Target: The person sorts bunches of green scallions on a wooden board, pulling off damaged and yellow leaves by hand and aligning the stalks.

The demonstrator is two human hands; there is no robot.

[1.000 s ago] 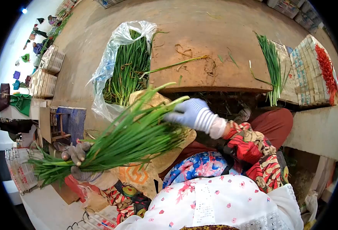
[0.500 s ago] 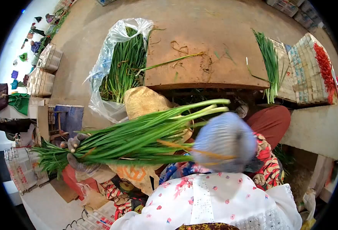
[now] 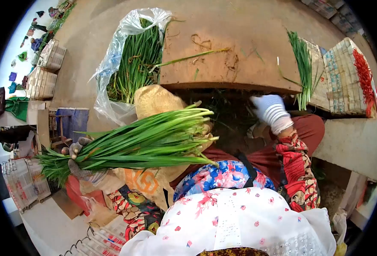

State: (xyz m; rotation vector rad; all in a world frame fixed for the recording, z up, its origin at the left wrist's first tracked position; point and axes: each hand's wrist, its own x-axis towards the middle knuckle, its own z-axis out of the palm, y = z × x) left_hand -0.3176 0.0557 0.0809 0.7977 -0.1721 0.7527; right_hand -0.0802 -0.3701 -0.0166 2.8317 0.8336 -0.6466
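Blouse [image 3: 227,217]: white with small red and pink flowers; its lower part is cut off by the frame edge.
Sack [image 3: 157,102]: tan, partly hidden behind the bunch; an orange mark shows below the leaves, its outline incomplete.
Left hand [image 3: 74,166]: grey-gloved, clamped around the leafy end of the bunch; fingers show above and thumb below, while the palm is hidden by leaves.
Bunch [image 3: 150,141]: held sideways at the person's left, in front of the sack; long, flat, glossy green leaves, mostly parallel, with a few brownish blades near the grip. The end beyond the left hand is a ragged tuft; the opposite end is paler, nearly white in places, and uneven.
Right hand [image 3: 270,109]: in a pale blue glove with a striped cuff, well apart from the bunch, near the front edge of the table; slightly blurred, so whether the fingers are apart or together cannot be told.
Table [image 3: 231,68]: brown, bearing dry scraps and one long yellowing leaf; the space beneath is too dark to make out.
Bag [image 3: 104,79]: clear plastic, beside the table, around more greens [image 3: 137,64].
Basket [image 3: 344,77]: at far right, with red strips [image 3: 361,79] along its side.
Background: small figures at upper left, too distant for detail.
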